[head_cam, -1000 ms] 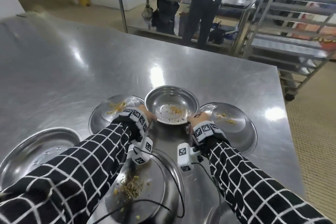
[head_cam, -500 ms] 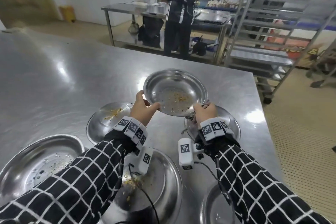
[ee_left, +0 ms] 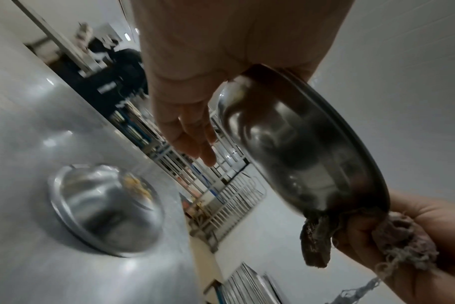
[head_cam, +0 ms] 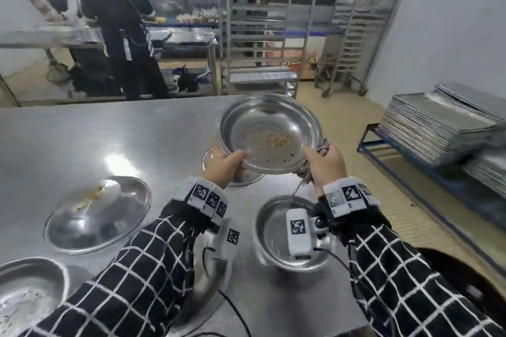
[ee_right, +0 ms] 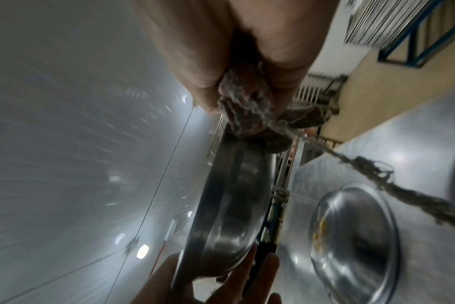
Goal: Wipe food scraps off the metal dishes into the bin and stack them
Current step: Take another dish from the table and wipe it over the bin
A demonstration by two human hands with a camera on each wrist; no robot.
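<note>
The bowl (head_cam: pixel 269 133), flecked with scraps, was held in the air over the desk's (head_cam: pixel 82 139) far edge. The left hand (head_cam: pixel 224 167) gripped its rim at 7 o'clock; the right hand (head_cam: pixel 324 164), at 4 o'clock, clutched a rag (ee_left: pixel 400 242) against the rim. Other dishes lay on the desk below.
</note>
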